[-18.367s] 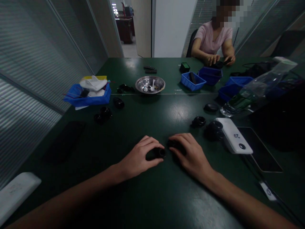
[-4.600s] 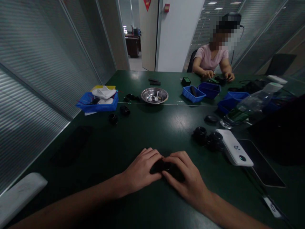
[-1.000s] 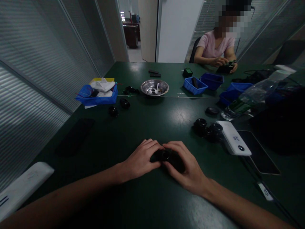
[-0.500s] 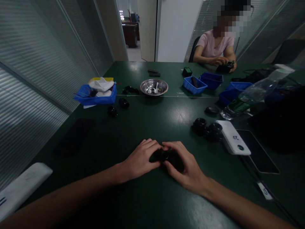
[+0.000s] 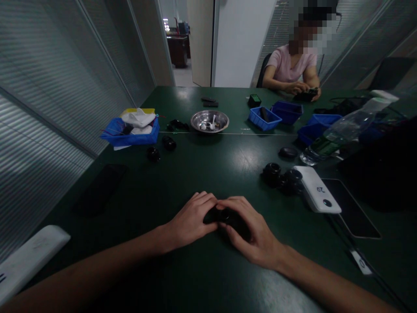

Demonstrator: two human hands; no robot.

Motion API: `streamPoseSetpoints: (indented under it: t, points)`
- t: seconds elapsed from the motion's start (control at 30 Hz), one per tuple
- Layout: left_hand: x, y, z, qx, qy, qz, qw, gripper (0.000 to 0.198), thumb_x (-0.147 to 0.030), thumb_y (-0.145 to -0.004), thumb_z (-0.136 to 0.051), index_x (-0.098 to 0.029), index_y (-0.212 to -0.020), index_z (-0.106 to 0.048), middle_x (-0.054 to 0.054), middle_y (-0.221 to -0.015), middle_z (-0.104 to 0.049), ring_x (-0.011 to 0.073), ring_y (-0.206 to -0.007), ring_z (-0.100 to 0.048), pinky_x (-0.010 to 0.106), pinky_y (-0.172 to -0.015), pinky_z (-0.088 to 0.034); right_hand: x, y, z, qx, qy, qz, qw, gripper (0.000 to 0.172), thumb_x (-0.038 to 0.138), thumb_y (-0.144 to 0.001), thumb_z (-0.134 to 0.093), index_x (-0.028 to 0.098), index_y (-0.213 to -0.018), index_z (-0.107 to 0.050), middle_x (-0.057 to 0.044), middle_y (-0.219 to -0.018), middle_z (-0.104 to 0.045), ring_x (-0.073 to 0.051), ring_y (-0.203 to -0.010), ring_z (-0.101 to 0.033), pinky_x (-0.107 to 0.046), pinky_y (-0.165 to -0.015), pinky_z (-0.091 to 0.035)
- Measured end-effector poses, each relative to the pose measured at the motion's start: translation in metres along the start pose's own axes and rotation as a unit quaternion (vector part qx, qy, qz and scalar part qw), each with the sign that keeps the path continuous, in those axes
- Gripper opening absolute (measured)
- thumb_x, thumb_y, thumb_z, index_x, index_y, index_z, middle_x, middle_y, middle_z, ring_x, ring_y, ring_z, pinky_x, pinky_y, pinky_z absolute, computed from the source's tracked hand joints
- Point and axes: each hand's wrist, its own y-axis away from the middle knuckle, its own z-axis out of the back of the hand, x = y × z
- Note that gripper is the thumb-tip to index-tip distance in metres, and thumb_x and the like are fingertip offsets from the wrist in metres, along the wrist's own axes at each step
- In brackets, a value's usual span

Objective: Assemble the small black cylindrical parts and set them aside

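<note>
Between the fingertips of both hands is a small black round part (image 5: 224,215), low over the dark green table (image 5: 208,174). From the left, my left hand (image 5: 192,219) grips it, thumb on the near side and fingers on the far side. My right hand (image 5: 257,232) curls round it from the right, and its fingertips meet those of the left. The fingers cover much of the part, so its exact kind cannot be made out. Black rounded parts with open round tops (image 5: 273,173) stand to the right, beyond my right hand.
Two small black parts (image 5: 169,143) lie near a filled blue bin (image 5: 132,138). A metal bowl (image 5: 210,128) with small white items stands mid-table. To the right are blue bins (image 5: 265,124), a clear bottle (image 5: 325,141), and a white device (image 5: 317,189). A person (image 5: 291,67) sits opposite.
My right fingers have shifted slightly left and closed in over the part, touching the left fingertips. The view has tilted a little. Both hands stay in nearly the same place.
</note>
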Motion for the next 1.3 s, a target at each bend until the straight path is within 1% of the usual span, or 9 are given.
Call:
streamPoseSetpoints:
  t: [0.07,0.23,0.43,0.53,0.63,0.83,0.93,1.07,1.3]
  points:
    - [0.0011,0.0002,-0.0012,-0.002,0.002,-0.002,1.000,0.028,-0.029,-0.092,-0.076,-0.021,-0.115,-0.061,0.006,-0.119,-0.066,0.0268,-0.114,-0.061,0.048,-0.107,-0.041,0.0002,0.0001,0.0001,0.006,-0.004,0.011,1.000,0.050,0.016,-0.095,-0.058,0.024,-0.144,-0.050,-0.011,-0.129,-0.064,-0.027,-0.120,-0.060,-0.048,-0.100,-0.055]
    - [0.0010,0.0005,-0.0012,-0.007,0.003,-0.006,1.000,0.029,-0.027,-0.091,-0.077,-0.022,-0.115,-0.062,0.005,-0.117,-0.067,0.0262,-0.112,-0.061,0.046,-0.106,-0.041,0.0011,0.0007,0.0009,-0.053,0.020,-0.003,0.998,0.040,0.018,-0.097,-0.055,0.025,-0.136,-0.056,-0.011,-0.119,-0.067,-0.028,-0.112,-0.062,-0.048,-0.093,-0.057]
    - [0.0001,0.0001,0.0005,-0.002,0.003,-0.005,1.000,0.025,-0.025,-0.091,-0.077,-0.020,-0.110,-0.062,0.005,-0.114,-0.067,0.0257,-0.109,-0.062,0.045,-0.103,-0.043,0.0018,0.0000,0.0011,-0.004,-0.001,0.012,1.000,0.043,0.017,-0.097,-0.055,0.025,-0.139,-0.054,-0.012,-0.125,-0.066,-0.029,-0.118,-0.061,-0.049,-0.097,-0.057]
    - [-0.0017,0.0000,0.0018,-0.005,0.005,-0.003,1.000,0.028,-0.026,-0.091,-0.077,-0.022,-0.115,-0.062,0.004,-0.118,-0.067,0.0263,-0.114,-0.061,0.046,-0.106,-0.041,0.0011,0.0027,0.0010,-0.041,0.015,0.000,0.999,0.046,0.017,-0.096,-0.055,0.025,-0.142,-0.051,-0.012,-0.128,-0.063,-0.029,-0.119,-0.061,-0.049,-0.099,-0.055]
    - [-0.0034,0.0000,0.0024,0.000,-0.001,0.005,1.000,0.028,-0.026,-0.090,-0.078,-0.023,-0.114,-0.063,0.004,-0.117,-0.069,0.0265,-0.114,-0.061,0.047,-0.107,-0.041,0.0001,0.0047,0.0002,-0.071,0.027,-0.027,0.997,0.047,0.016,-0.097,-0.054,0.025,-0.143,-0.050,-0.010,-0.120,-0.064,-0.027,-0.112,-0.062,-0.047,-0.095,-0.056]
    - [0.0001,0.0008,-0.0012,-0.003,-0.011,0.002,1.000,0.034,-0.026,-0.090,-0.078,-0.021,-0.119,-0.061,0.007,-0.124,-0.067,0.0283,-0.117,-0.060,0.048,-0.109,-0.040,-0.0007,0.0032,-0.0013,0.002,-0.011,-0.008,1.000,0.056,0.015,-0.096,-0.053,0.025,-0.151,-0.043,-0.011,-0.129,-0.061,-0.027,-0.122,-0.057,-0.047,-0.102,-0.053]
    - [0.0001,0.0004,-0.0010,-0.008,-0.004,0.000,1.000,0.035,-0.025,-0.089,-0.080,-0.021,-0.118,-0.062,0.006,-0.123,-0.068,0.0277,-0.115,-0.061,0.047,-0.107,-0.041,-0.0016,0.0047,-0.0010,-0.019,0.013,-0.001,1.000,0.055,0.015,-0.096,-0.054,0.024,-0.149,-0.044,-0.012,-0.134,-0.059,-0.029,-0.126,-0.054,-0.049,-0.105,-0.051]
    - [-0.0028,-0.0002,0.0016,0.000,0.014,0.004,1.000,0.028,-0.024,-0.089,-0.080,-0.022,-0.112,-0.064,0.002,-0.115,-0.068,0.0253,-0.109,-0.061,0.044,-0.102,-0.042,-0.0027,0.0069,-0.0016,-0.065,0.042,-0.010,0.997,0.051,0.014,-0.095,-0.052,0.024,-0.145,-0.048,-0.010,-0.120,-0.062,-0.028,-0.116,-0.057,-0.048,-0.099,-0.052]
    - [0.0009,0.0005,-0.0024,-0.008,0.003,-0.001,1.000,0.028,-0.022,-0.089,-0.079,-0.021,-0.111,-0.062,0.005,-0.116,-0.067,0.0267,-0.111,-0.060,0.045,-0.105,-0.041,-0.0029,0.0046,-0.0027,0.009,0.000,-0.001,1.000,0.058,0.012,-0.095,-0.052,0.022,-0.151,-0.043,-0.012,-0.131,-0.060,-0.028,-0.123,-0.055,-0.049,-0.103,-0.052]
